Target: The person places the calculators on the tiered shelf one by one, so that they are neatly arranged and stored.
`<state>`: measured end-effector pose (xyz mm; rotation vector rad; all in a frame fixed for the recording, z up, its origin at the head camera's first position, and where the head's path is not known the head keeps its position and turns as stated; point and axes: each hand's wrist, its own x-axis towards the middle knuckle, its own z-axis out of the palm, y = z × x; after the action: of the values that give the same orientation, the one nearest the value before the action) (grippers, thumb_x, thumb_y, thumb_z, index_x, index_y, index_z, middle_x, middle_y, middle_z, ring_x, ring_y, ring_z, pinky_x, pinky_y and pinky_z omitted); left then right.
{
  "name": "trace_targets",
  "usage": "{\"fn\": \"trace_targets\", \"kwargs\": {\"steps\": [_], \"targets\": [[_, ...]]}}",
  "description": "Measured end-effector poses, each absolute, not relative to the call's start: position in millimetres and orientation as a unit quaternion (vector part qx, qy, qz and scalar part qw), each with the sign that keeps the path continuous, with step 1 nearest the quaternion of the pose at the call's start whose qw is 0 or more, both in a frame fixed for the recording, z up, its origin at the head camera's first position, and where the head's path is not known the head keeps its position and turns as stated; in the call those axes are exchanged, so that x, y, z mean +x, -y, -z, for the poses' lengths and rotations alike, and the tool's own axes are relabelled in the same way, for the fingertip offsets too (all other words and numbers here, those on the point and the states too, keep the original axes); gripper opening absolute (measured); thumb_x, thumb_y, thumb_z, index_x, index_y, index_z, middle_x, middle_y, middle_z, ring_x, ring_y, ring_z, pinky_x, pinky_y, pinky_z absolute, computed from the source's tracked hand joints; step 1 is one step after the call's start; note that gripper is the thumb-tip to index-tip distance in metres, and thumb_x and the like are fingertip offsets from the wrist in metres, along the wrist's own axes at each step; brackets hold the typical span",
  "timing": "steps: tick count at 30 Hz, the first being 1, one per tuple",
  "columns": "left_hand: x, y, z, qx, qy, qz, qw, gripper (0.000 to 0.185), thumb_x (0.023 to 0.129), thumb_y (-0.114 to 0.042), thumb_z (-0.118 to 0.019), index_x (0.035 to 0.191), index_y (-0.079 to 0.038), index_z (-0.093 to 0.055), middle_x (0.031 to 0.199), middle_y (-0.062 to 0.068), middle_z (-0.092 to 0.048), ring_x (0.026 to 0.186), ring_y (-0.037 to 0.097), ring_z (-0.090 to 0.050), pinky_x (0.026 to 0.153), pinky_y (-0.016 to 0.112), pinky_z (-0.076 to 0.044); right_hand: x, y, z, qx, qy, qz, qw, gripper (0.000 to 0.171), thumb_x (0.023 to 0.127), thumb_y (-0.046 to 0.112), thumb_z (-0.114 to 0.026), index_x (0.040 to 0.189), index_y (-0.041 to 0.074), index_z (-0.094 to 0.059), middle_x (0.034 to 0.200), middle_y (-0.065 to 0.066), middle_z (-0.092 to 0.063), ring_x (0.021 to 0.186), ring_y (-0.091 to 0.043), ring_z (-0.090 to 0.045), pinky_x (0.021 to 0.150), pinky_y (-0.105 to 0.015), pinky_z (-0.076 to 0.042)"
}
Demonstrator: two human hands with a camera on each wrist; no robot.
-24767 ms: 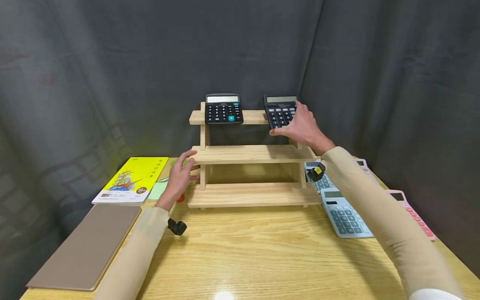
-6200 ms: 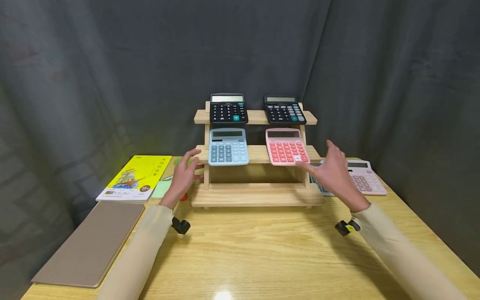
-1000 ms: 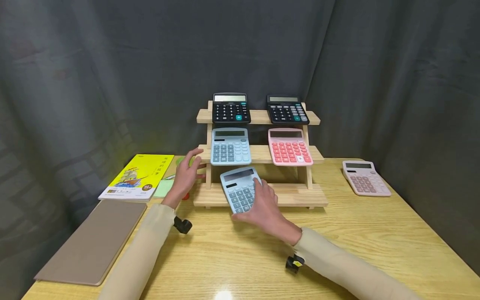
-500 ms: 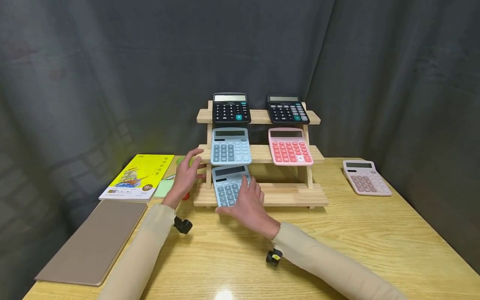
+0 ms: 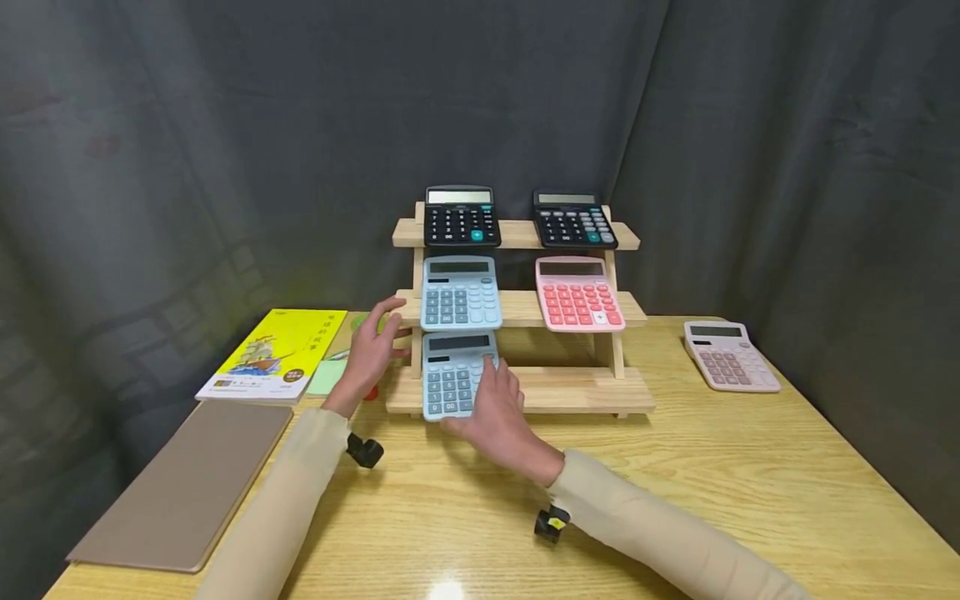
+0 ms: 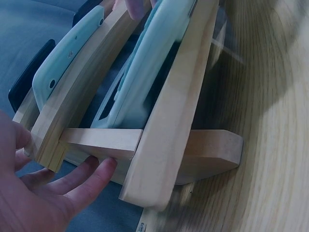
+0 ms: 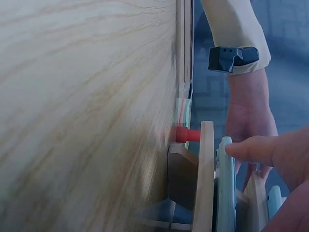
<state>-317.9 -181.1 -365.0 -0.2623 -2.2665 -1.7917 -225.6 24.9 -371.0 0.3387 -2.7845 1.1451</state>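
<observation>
A three-tier wooden display stand (image 5: 585,388) faces me in the head view. My right hand (image 5: 498,417) holds a light-blue calculator (image 5: 448,385) at the left of the bottom tier, thumb at its lower edge and fingers along its right side. That calculator leans upright against the stand; the right wrist view shows the thumb on its edge (image 7: 225,183). My left hand (image 5: 367,354) grips the left end of the middle shelf, fingertips against the wooden side piece (image 6: 104,140). Above stand another light-blue calculator (image 5: 461,292), a pink calculator (image 5: 579,293) and two black calculators (image 5: 461,218) on top.
A pale pink calculator (image 5: 731,357) lies on the table at the right. To the left are a brown notebook (image 5: 180,483), a yellow book (image 5: 277,354) and green notepaper (image 5: 327,377). A small red object (image 5: 371,392) sits beside the stand. A dark curtain (image 5: 480,100) hangs behind.
My right hand has brought the light-blue calculator left onto the bottom tier and straightened its tilt. Earlier, the black, pink and other blue calculators came onto the stand. My left hand has stayed put.
</observation>
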Motion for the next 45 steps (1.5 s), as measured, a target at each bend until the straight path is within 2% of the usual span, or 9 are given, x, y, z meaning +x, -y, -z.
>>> {"fn": "trace_targets", "kwargs": {"steps": [11, 15, 22, 26, 29, 31, 35, 38, 45], "targets": [[-318, 181, 364, -0.090, 0.783, 0.603, 0.124, 0.043, 0.110, -0.031, -0.044, 0.149, -0.015, -0.044, 0.164, 0.006, -0.026, 0.123, 0.040, -0.059, 0.089, 0.054, -0.057, -225, -35, 373, 0.144, 0.913, -0.370, 0.089, 0.119, 0.070, 0.026, -0.094, 0.155, -0.009, -0.017, 0.157, -0.031, -0.022, 0.145, -0.046, -0.021, 0.120, -0.055, -0.022], [-318, 181, 365, -0.088, 0.784, 0.602, 0.122, 0.043, 0.110, -0.030, -0.044, 0.149, -0.015, -0.044, 0.164, 0.007, -0.027, 0.124, 0.040, -0.058, 0.090, 0.054, -0.057, -218, -55, 372, 0.157, 0.911, -0.370, 0.094, 0.109, 0.079, 0.032, -0.088, 0.155, -0.007, -0.021, 0.160, -0.029, -0.020, 0.147, -0.042, -0.019, 0.120, -0.054, -0.021], [-318, 179, 364, -0.080, 0.788, 0.598, 0.123, 0.043, 0.109, -0.031, -0.043, 0.149, -0.016, -0.044, 0.163, 0.007, -0.027, 0.124, 0.041, -0.058, 0.089, 0.052, -0.057, -198, -116, 372, 0.154, 0.906, -0.359, 0.161, 0.078, 0.095, 0.039, -0.071, 0.151, -0.003, -0.035, 0.146, -0.024, -0.045, 0.123, -0.039, -0.053, 0.103, -0.056, -0.047], [-317, 179, 364, -0.078, 0.790, 0.596, 0.122, 0.043, 0.110, -0.030, -0.043, 0.150, -0.016, -0.044, 0.163, 0.007, -0.028, 0.124, 0.040, -0.058, 0.089, 0.050, -0.058, -189, -159, 371, 0.127, 0.903, -0.357, 0.204, 0.067, 0.100, 0.037, -0.065, 0.146, -0.005, -0.040, 0.140, -0.028, -0.049, 0.116, -0.044, -0.055, 0.094, -0.059, -0.050], [-316, 179, 363, -0.079, 0.789, 0.596, 0.123, 0.043, 0.110, -0.030, -0.043, 0.150, -0.016, -0.044, 0.163, 0.008, -0.028, 0.124, 0.040, -0.058, 0.089, 0.050, -0.058, -187, -193, 368, 0.111, 0.905, -0.336, 0.237, 0.067, 0.100, 0.033, -0.065, 0.146, -0.007, -0.039, 0.139, -0.031, -0.047, 0.115, -0.047, -0.053, 0.092, -0.061, -0.048], [-316, 180, 363, -0.080, 0.788, 0.598, 0.125, 0.043, 0.110, -0.030, -0.043, 0.150, -0.015, -0.044, 0.163, 0.008, -0.028, 0.124, 0.041, -0.058, 0.089, 0.051, -0.058, -188, -216, 366, 0.106, 0.911, -0.310, 0.252, 0.072, 0.099, 0.033, -0.067, 0.148, -0.010, -0.035, 0.142, -0.034, -0.043, 0.121, -0.050, -0.048, 0.096, -0.065, -0.043], [-317, 181, 364, -0.083, 0.787, 0.598, 0.127, 0.043, 0.110, -0.031, -0.043, 0.150, -0.015, -0.044, 0.163, 0.008, -0.027, 0.125, 0.042, -0.057, 0.089, 0.052, -0.057, -198, -263, 368, 0.113, 0.924, -0.258, 0.258, 0.089, 0.094, 0.036, -0.073, 0.151, -0.012, -0.026, 0.151, -0.038, -0.026, 0.138, -0.055, -0.026, 0.112, -0.070, -0.021], [-318, 181, 364, -0.085, 0.785, 0.600, 0.127, 0.043, 0.110, -0.031, -0.043, 0.150, -0.014, -0.044, 0.164, 0.008, -0.027, 0.125, 0.043, -0.057, 0.090, 0.053, -0.057, -210, -297, 372, 0.109, 0.932, -0.249, 0.238, 0.099, 0.089, 0.038, -0.077, 0.153, -0.013, -0.021, 0.154, -0.040, -0.018, 0.142, -0.058, -0.016, 0.113, -0.073, -0.012], [-318, 181, 366, -0.091, 0.779, 0.608, 0.123, 0.043, 0.110, -0.030, -0.043, 0.150, -0.013, -0.044, 0.164, 0.007, -0.026, 0.124, 0.044, -0.057, 0.090, 0.056, -0.056, -238, -362, 385, 0.070, 0.957, -0.235, 0.157, 0.119, 0.084, 0.045, -0.080, 0.151, -0.019, -0.005, 0.153, -0.047, -0.002, 0.140, -0.064, -0.006, 0.108, -0.079, -0.008]]}}
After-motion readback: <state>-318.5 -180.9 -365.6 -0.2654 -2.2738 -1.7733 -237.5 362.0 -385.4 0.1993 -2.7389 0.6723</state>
